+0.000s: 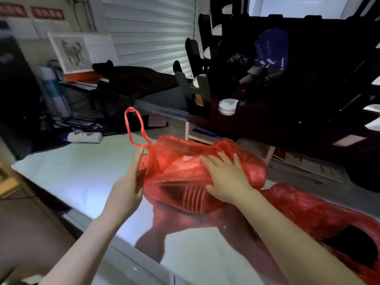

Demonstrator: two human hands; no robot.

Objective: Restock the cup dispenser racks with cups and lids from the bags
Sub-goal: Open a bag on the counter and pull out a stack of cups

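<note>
A red plastic bag (181, 161) lies on the white table (72, 177), stuffed with sleeves of cups or lids whose ribbed edges show through the film. One handle loop (133, 128) stands up at its left end. My left hand (129, 186) touches the bag's left end just below that loop, fingers straight. My right hand (226, 177) rests flat on top of the bag, fingers spread. A second red bag (320, 214) lies to the right under my right forearm. The dark dispenser rack (205, 79) stands behind, with white cup rims and a lid stack (227, 106) showing.
A white bottle (84, 137) lies at the table's far left edge. A calendar (76, 50), a dark box and cluttered items sit behind on the left. Dark shelving fills the right background. The table's near edge runs diagonally below my arms.
</note>
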